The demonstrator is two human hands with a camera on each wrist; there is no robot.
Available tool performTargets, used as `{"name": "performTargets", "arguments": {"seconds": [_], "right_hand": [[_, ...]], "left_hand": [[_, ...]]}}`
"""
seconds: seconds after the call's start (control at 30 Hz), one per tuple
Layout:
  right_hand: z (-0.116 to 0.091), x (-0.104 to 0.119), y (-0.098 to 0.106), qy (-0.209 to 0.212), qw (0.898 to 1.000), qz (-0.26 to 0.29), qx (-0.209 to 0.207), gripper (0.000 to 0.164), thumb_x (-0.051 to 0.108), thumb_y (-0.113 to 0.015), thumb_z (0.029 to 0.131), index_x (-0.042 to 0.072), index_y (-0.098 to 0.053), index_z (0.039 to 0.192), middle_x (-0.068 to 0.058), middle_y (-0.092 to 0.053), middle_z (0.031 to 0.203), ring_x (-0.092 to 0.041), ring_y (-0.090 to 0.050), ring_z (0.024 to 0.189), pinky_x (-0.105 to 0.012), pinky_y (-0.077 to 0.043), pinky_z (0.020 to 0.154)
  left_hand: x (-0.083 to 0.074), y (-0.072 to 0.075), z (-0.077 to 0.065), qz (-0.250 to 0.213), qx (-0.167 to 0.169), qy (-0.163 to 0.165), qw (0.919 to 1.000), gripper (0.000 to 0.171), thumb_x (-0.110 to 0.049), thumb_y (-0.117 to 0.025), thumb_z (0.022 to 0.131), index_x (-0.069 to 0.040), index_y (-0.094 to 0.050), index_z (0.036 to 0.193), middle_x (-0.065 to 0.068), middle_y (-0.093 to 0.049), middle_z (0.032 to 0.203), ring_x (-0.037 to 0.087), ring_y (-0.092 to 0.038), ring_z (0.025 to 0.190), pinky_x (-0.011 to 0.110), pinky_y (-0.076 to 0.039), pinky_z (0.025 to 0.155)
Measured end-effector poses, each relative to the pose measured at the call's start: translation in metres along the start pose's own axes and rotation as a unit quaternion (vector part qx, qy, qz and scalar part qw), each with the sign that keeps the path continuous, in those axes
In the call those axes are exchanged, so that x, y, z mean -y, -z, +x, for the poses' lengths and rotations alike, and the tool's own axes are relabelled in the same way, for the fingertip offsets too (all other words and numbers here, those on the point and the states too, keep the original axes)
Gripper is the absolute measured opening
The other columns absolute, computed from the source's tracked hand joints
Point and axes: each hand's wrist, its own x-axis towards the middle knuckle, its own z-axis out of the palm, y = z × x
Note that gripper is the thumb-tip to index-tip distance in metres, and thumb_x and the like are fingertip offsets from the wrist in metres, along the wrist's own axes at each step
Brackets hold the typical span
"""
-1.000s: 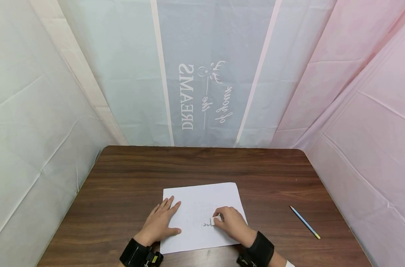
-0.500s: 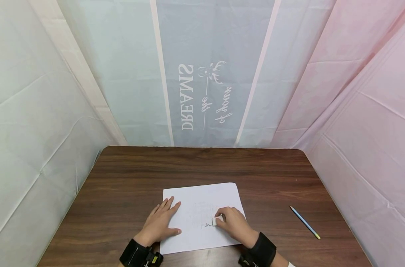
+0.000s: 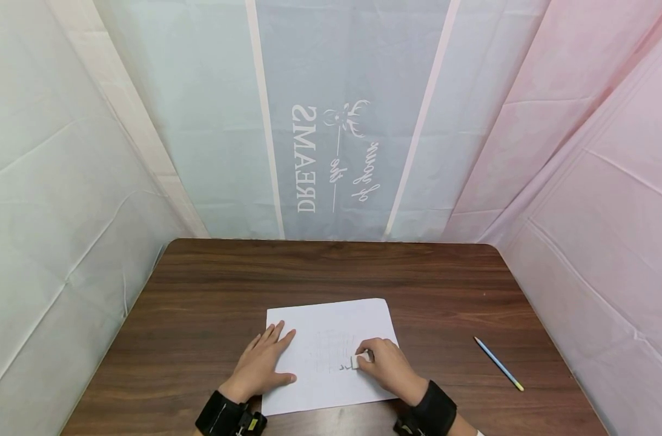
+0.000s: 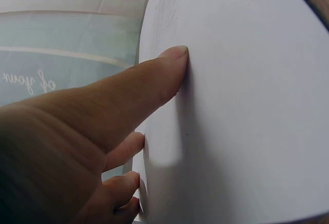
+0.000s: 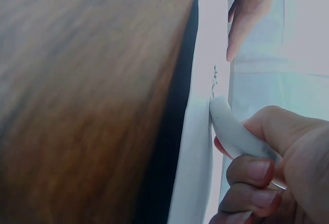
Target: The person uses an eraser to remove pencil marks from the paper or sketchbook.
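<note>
A sheet of white paper [image 3: 320, 387] lies near the table's front edge, with faint pencil traces and a few dark crumbs or marks [image 3: 344, 367] on it. My right hand [image 3: 385, 366] pinches a white eraser [image 3: 355, 361] between thumb and fingers. In the right wrist view the eraser [image 5: 234, 131] looks bent, its tip touching the paper beside the dark marks. My left hand [image 3: 260, 366] rests on the paper's left part with fingers spread. Its thumb [image 4: 154, 75] lies straight on the paper in the left wrist view.
A blue pencil [image 3: 498, 363] with a yellowish end lies on the brown wooden table [image 3: 331, 269], right of the paper. Pale cloth hangs behind the table and along both sides, with printed lettering [image 3: 304, 158] at the back.
My right hand has slid a little to the right over the paper with the eraser, and the dark marks have shifted slightly right beside it. The left hand stays in place.
</note>
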Motion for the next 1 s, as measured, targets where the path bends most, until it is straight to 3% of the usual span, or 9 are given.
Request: {"name": "performTargets", "arguments": {"seconds": [0.23,0.77,1.0], "right_hand": [[-0.0014,-0.0047,0.0017,-0.006,1.0,0.004,-0.001,0.01,0.01,-0.069,0.086,0.011,-0.078,0.09,0.011,-0.042,0.051,-0.002,-0.026,0.048,-0.019,-0.021,0.046],[-0.0049,-0.007,0.005,-0.016,1.0,-0.003,-0.012,0.01,0.008,-0.07,0.086,0.013,-0.078,0.087,0.01,-0.05,0.057,-0.002,-0.03,0.052,-0.019,-0.024,0.049],[-0.0067,-0.01,0.0062,-0.019,1.0,-0.003,-0.016,0.01,0.007,-0.069,0.086,0.013,-0.078,0.087,0.01,-0.046,0.055,-0.002,-0.029,0.051,-0.019,-0.023,0.049]], "left_hand": [[0.0,0.0011,-0.0008,-0.003,-0.001,-0.005,1.0,0.09,-0.04,-0.087,0.075,-0.011,-0.049,0.151,0.02,-0.034,0.163,0.043,-0.03,0.152,0.067,-0.025,0.12],[-0.0008,0.0017,-0.0006,0.0,0.003,0.0,1.0,0.089,-0.041,-0.087,0.076,-0.012,-0.048,0.152,0.019,-0.032,0.164,0.042,-0.028,0.153,0.065,-0.024,0.121],[-0.0004,0.0015,-0.0003,-0.001,0.004,0.001,1.0,0.09,-0.041,-0.087,0.075,-0.013,-0.048,0.152,0.019,-0.033,0.164,0.042,-0.028,0.153,0.065,-0.024,0.121]]}}
